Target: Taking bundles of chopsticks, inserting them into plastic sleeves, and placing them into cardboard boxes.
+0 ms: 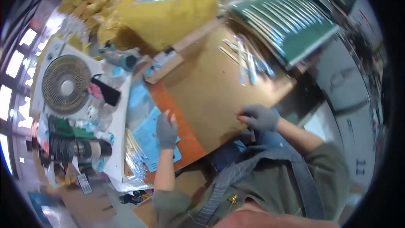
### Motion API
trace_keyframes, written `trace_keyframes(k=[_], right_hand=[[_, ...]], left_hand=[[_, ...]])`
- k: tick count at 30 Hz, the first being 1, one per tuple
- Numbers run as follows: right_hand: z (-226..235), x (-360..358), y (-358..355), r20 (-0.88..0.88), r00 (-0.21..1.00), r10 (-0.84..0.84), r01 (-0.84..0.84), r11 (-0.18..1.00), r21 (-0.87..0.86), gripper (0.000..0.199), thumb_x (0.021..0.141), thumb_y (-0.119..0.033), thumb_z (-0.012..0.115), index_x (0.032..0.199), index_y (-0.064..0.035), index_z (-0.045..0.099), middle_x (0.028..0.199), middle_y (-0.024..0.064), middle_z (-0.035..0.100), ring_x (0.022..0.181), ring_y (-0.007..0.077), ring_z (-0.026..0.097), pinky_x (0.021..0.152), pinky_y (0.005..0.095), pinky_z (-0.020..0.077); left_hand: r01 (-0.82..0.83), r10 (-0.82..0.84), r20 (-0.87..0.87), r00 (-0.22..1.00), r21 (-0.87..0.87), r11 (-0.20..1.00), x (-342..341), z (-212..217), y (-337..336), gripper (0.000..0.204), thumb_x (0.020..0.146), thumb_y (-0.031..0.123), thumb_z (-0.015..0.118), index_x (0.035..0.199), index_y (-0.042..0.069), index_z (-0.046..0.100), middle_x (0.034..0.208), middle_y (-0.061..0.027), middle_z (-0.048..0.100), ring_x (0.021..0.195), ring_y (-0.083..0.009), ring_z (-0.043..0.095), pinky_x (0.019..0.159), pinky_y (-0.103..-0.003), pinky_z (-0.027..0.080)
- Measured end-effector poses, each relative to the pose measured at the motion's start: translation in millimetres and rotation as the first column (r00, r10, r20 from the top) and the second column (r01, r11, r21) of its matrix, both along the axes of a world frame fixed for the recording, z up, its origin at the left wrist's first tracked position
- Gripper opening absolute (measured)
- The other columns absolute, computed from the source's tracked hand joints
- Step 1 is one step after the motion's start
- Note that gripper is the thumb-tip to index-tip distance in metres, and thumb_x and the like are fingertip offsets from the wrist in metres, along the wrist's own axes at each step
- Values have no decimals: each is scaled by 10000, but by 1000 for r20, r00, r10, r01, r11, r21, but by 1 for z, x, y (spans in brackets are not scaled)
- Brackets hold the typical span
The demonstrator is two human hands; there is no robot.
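Observation:
My left hand, in a grey glove with bare fingertips, is over the blue printed sheets at the left of the workbench. Its fingers are apart, and I see nothing in them. My right hand, gloved the same way, hovers at the bench's near edge with fingers loosely bent and slightly apart; nothing shows between them. Beyond it, a loose pile of thin, pale sticks with blue-and-white ends lies on the brown board. More such sticks are bunched left of the blue sheets. Motion blurs fine detail.
A green tray with a row of sticks stands at the far right. A small cardboard box sits at the board's back left. A fan and a dark bottle are on the left table. Yellow bags rise behind.

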State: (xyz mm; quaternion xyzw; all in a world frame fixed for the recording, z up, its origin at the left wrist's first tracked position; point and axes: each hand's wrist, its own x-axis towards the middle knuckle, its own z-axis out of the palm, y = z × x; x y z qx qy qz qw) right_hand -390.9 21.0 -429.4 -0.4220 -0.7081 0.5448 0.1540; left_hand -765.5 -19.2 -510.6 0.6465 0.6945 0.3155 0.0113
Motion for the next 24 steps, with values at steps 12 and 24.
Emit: trace_keyframes(k=[12,24], right_hand=[[-69,1,216,378,657,-652,253,663,704,992,648,-586,700,1357,11,347,1323,299,402,1211,436,432,995,440,386],[-105,-27,191,-204,846,-493,529,824,201,757,727,-465,692,1287,1,490,1173,228,591,1072,326,579,937,369,439]], left_hand=[[13,5,-152,988,116,993,154,-68,111,572,894,425,530,1263,-10,487,1284,-248,490,1211,-378,444,1027,-463,319],[-6,6,-5,1000,-72,997,151,-53,138,590,849,418,575,1221,-34,502,1246,-250,515,1163,-399,475,997,-445,360]])
